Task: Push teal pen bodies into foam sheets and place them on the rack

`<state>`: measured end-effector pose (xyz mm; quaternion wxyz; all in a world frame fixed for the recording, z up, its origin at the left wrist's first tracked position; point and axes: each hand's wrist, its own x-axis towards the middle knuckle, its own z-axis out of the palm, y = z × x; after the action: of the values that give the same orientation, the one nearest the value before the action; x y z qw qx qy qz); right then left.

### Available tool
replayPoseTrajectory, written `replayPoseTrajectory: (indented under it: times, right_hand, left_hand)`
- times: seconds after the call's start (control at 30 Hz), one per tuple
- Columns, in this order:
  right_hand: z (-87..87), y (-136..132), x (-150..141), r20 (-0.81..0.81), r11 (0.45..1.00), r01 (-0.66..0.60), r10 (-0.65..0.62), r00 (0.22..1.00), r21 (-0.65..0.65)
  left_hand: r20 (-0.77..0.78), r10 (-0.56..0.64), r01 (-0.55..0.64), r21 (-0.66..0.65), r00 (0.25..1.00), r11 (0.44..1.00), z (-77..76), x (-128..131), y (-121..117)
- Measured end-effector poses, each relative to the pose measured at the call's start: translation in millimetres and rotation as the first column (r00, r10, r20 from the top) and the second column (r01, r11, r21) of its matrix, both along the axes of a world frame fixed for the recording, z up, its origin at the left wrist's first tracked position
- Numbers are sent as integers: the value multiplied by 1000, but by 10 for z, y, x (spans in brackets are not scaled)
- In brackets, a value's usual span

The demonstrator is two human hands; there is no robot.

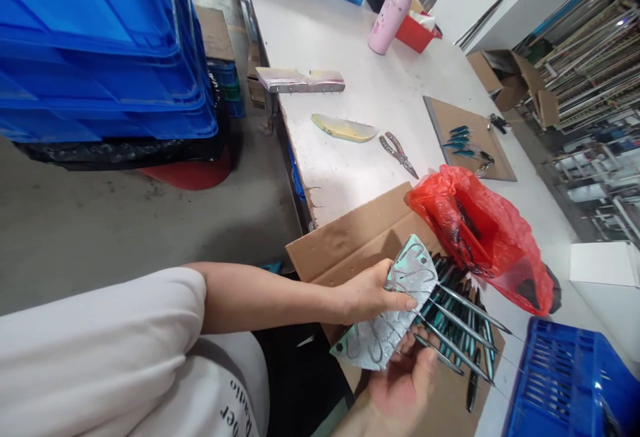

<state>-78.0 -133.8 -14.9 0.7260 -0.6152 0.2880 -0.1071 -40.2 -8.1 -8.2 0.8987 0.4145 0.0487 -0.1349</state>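
Observation:
My left hand grips the upper edge of a flat, pale green holder plate with wire hooks on it. My right hand supports the same plate from below, fingers curled under its lower edge. Several long dark green fishing lures with wire ends fan out from behind the plate, over a sheet of brown cardboard. A red plastic bag lies open just beyond the lures.
Pliers, a yellow curved plate and a silver holder lie on the white table. A cardboard sheet with a few lures sits at right. Pink bottle, blue basket, stacked blue crates.

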Motion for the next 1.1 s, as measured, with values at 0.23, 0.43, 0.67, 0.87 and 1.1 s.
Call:
replayPoseTrajectory:
  times: [0.23,0.43,0.67,0.87,1.1]
  right_hand:
    - [-56,-36,-19,-1,1000,-21,21,1000,-23]
    - [-7,-17,-23,21,999,-37,38,999,-20]
    - [106,109,-41,34,1000,2,-2,999,6]
    - [139,141,-39,0,996,58,-58,998,71]
    - [85,131,-46,1,995,72,-73,997,72]
  left_hand:
    - [9,-1,1,-23,1000,1000,-3,-1,-2]
    - [13,-4,4,41,1000,999,-30,2,-6]
    - [25,0,-2,57,1000,998,-25,5,1]
    - [48,-36,35,10,998,999,-19,12,11]
    - [36,-15,14,43,999,999,-18,8,4]
